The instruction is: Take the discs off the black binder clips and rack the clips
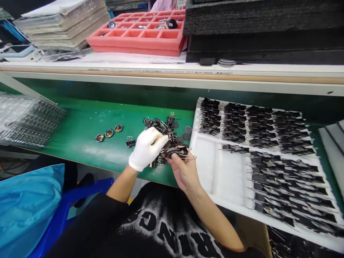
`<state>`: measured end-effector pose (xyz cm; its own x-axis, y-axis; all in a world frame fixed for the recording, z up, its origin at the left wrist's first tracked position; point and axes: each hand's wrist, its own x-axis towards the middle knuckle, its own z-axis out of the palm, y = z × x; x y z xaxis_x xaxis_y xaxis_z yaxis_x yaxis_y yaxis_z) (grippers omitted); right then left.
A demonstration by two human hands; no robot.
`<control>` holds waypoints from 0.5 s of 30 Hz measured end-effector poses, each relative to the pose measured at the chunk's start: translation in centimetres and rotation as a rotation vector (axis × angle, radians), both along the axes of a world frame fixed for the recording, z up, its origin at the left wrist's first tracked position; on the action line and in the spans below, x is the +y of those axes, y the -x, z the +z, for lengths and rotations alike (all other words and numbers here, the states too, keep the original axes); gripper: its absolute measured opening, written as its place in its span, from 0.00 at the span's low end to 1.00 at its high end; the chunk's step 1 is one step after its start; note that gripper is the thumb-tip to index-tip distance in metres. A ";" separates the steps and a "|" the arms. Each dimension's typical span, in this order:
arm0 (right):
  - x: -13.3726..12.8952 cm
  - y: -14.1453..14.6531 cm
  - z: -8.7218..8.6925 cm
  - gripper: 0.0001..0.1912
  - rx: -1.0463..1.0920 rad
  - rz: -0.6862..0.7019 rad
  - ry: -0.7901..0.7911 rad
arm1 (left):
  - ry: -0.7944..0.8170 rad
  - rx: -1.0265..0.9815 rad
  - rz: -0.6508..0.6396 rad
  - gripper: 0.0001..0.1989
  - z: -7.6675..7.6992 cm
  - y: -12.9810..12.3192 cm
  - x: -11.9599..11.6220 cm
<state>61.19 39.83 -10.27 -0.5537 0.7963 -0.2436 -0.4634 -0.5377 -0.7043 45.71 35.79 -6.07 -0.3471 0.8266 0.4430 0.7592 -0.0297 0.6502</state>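
My left hand [147, 147], in a white glove, is closed, its thumb and fingertips pinched together beside the held clip. What they hold, if anything, is hidden. Bare-skinned, my right hand [185, 172] grips a black binder clip [182, 153] with wire handles pointing right. Dark flat pieces seem to be clamped in it, but their kind is unclear. Beyond my fingers lies a heap of black binder clips [159, 125] on the green table [80, 118]. Dark round discs [187, 129] rest just right of the heap. A single binder clip [130, 141] sits left of my glove.
To the right, a white tray [204, 161] carries rows of clipped black pieces [285, 179]. Three round ornate pieces [109, 133] lie at left, near stacked clear plastic trays [29, 120]. A shelf edge [172, 77] crosses behind, bearing a pink compartment tray [134, 44] and black foam [263, 36].
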 end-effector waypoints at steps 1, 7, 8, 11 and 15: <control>0.0 0.1 -0.1 0.20 -0.021 -0.075 -0.023 | -0.011 -0.106 -0.005 0.23 0.1 -1.1 0.4; 0.8 -0.7 -1.0 0.20 -0.197 -0.332 -0.286 | -0.076 -0.526 0.086 0.29 -0.5 -4.6 2.7; 0.9 -0.8 -1.1 0.18 -0.210 -0.344 -0.342 | -0.073 -0.521 0.100 0.28 -0.4 -5.0 3.1; 0.7 -1.1 -1.2 0.14 -0.209 -0.395 -0.473 | -0.096 -0.531 0.122 0.28 0.1 -5.8 4.3; -0.1 -1.0 -1.2 0.11 -0.143 -0.486 -0.534 | -0.199 -0.578 0.093 0.27 0.5 -6.3 5.5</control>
